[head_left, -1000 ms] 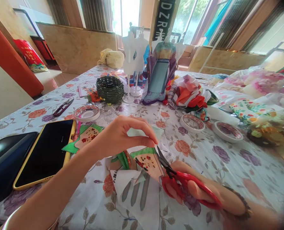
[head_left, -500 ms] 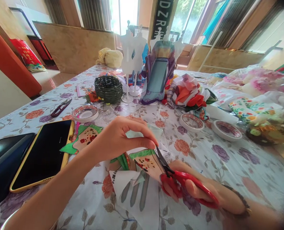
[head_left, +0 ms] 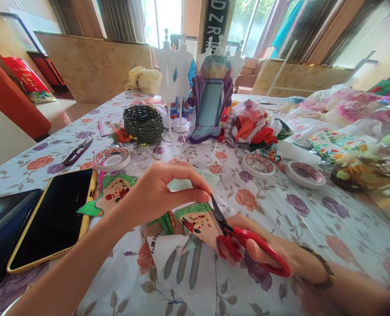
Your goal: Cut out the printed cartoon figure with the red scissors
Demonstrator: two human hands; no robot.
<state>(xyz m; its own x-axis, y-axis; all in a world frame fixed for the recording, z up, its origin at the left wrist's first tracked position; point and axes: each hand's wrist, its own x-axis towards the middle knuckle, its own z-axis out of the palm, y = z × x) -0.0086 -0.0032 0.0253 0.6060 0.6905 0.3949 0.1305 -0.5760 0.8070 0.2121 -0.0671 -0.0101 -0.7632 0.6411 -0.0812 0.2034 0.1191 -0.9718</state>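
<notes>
My left hand (head_left: 171, 186) pinches the upper edge of a printed fabric piece (head_left: 199, 221), which is beige with a green border and red flower spots. In my right hand (head_left: 257, 245) are red-handled scissors (head_left: 267, 254), fingers through the loops. Their dark blades lie along the fabric's right edge, with the tips close to my left fingertips. Below hangs a white part of the cloth (head_left: 181, 272) printed with grey stripes. A cut-out piece with a green edge (head_left: 116, 193) lies left of my left wrist.
A yellow-cased phone (head_left: 53, 219) and a dark glossy object (head_left: 7, 237) lie at left. Thread snips (head_left: 78, 152), tape rolls (head_left: 112, 158) and a dark woven basket (head_left: 143, 124) stand beyond. Behind are small white mannequins (head_left: 168, 74), a dressed one (head_left: 211, 101) and bundled fabric (head_left: 252, 125).
The view has shifted slightly, so the scene sits a little further left. Both hands keep their hold, and the scissors stay at the fabric's right edge.
</notes>
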